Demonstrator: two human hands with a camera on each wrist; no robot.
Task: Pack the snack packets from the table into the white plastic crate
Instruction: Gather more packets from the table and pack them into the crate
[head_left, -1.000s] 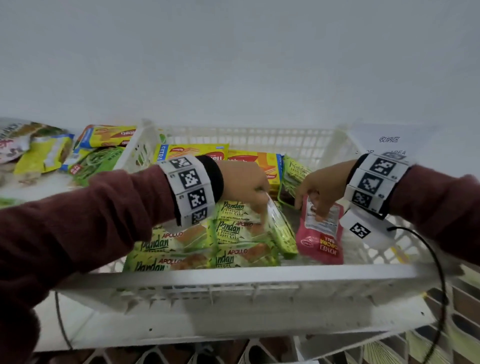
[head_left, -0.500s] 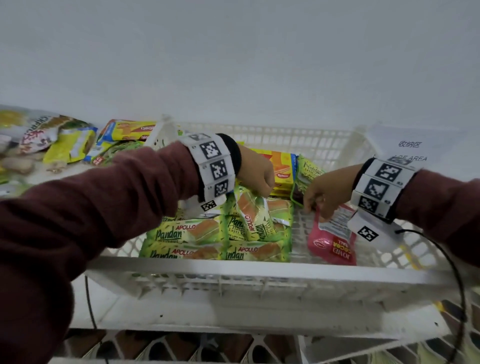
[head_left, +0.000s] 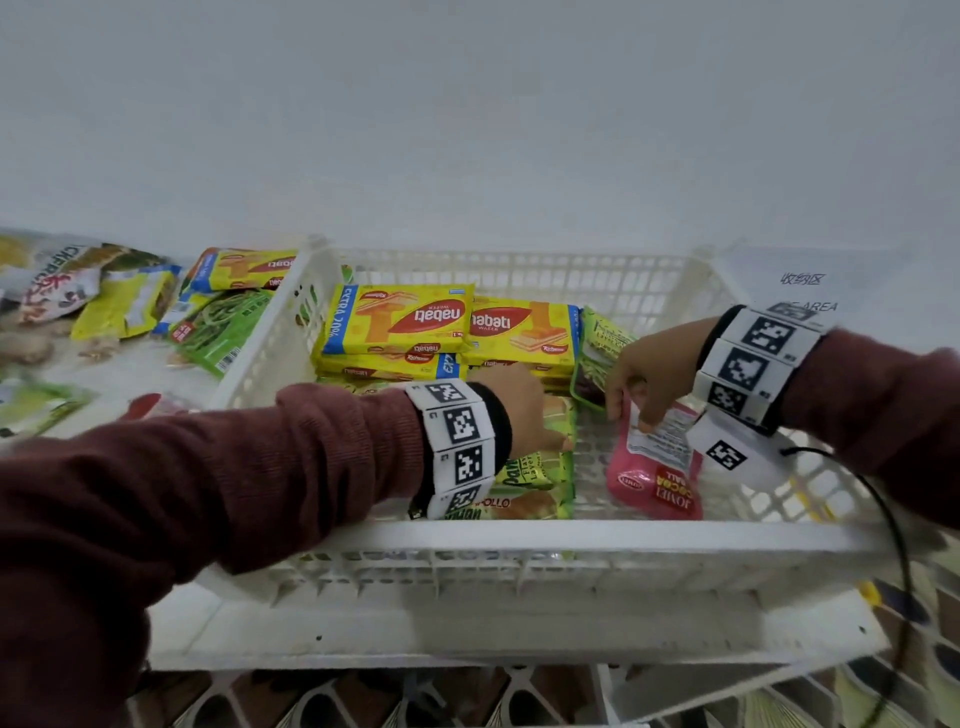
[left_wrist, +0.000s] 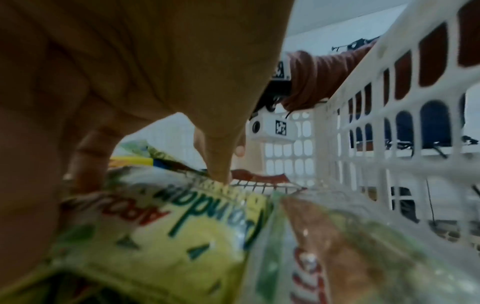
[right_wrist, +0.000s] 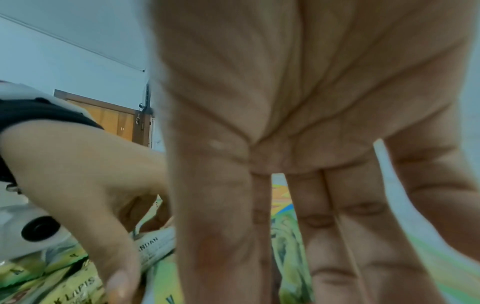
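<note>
The white plastic crate (head_left: 571, 535) fills the middle of the head view. Yellow nabati wafer packets (head_left: 400, 322) lie stacked at its back. Green Pandan cake packets (head_left: 540, 467) lie at the front left. My left hand (head_left: 524, 410) arches over the top Pandan packet (left_wrist: 182, 236), thumb pressing its end seal and fingers curled down its far side. A pink cocoa packet (head_left: 654, 478) lies at the front right. My right hand (head_left: 644, 374) has straight fingers (right_wrist: 350, 236), their tips on the pink packet's top edge. A green packet (head_left: 602, 338) leans just behind it.
More snack packets lie on the table left of the crate: a green one (head_left: 223, 322), a yellow nabati one (head_left: 239, 267) and others (head_left: 124, 306). A printed paper label (head_left: 802, 280) lies behind the crate's right corner. A black cable (head_left: 893, 519) hangs from my right wrist.
The Pandan packet under my left hand has gone from tilted up to lying flat on the green stack. My right hand stays at the pink packet's top. The head view has shifted right.
</note>
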